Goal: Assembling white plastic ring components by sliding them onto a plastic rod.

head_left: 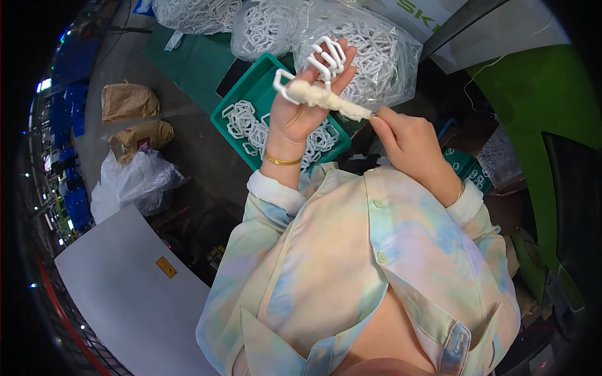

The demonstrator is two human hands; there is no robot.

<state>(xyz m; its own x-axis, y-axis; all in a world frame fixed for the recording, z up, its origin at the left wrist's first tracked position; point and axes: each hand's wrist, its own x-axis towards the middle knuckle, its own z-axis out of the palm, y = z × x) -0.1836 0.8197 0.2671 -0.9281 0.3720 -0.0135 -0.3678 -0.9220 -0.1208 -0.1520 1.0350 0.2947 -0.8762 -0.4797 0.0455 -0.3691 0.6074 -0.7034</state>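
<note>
My left hand (296,119) is palm up over a green bin (252,80), fingers stretched out and slightly curled. Several white plastic links (332,61), shaped like angular rings, lie on its palm and fingers. One link juts out past the palm's left side. In my right hand (407,139), thumb and fingers pinch the end of a thin stick wrapped in cream fluffy material (321,98). The fluffy part lies across my left palm, against the links. Beneath, more white links (241,119) are scattered in the bin, partly hidden by my left hand and wrist.
Clear plastic bags full of white links (376,69) stand behind the bin. Brown paper packages (130,102) and a crumpled clear bag (135,182) are at the left, above a grey panel (132,282). Green and grey machine panels (520,94) rise at the right.
</note>
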